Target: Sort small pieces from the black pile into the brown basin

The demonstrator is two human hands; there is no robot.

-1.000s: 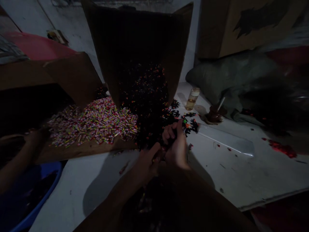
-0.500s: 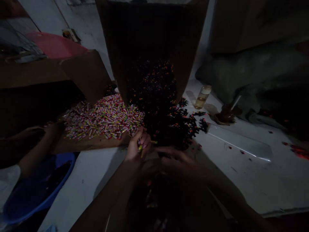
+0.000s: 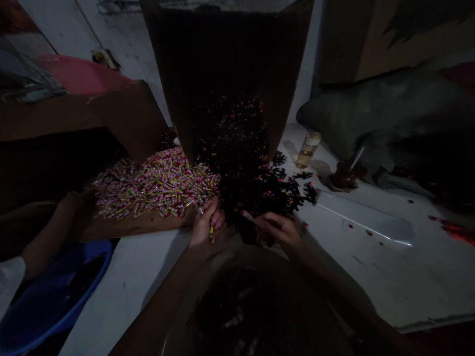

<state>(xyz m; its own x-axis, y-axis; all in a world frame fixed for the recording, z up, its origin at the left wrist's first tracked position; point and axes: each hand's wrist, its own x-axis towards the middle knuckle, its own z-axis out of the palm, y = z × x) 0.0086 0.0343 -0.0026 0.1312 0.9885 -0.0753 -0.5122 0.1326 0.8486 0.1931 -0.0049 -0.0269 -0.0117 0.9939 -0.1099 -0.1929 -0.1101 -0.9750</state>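
My left hand (image 3: 207, 222) is closed around several small printed tubes, with a yellow end (image 3: 212, 231) sticking out below its fingers. To its right, my right hand (image 3: 280, 230) pinches one slim pink-and-yellow tube (image 3: 247, 215) that points left. A heap of similar pink, white and yellow tubes (image 3: 159, 183) lies just beyond my left hand. Many small black pieces with orange and red bits (image 3: 241, 178) spill from a tall cardboard box (image 3: 284, 111) in front of both hands. Dim light hides the detail of these pieces.
A clear bottle with yellowish liquid (image 3: 308, 150), a brown pot with a white stick (image 3: 345, 173) and a long clear plastic piece (image 3: 365, 217) stand or lie at right. Another person's arm (image 3: 52, 232) is at left above a blue basin (image 3: 106, 257). A dark mass (image 3: 241, 306) sits below my hands.
My right hand has moved slightly up and away from my left hand, and a tube now shows in its fingers. The left hand stays closed in nearly the same place.
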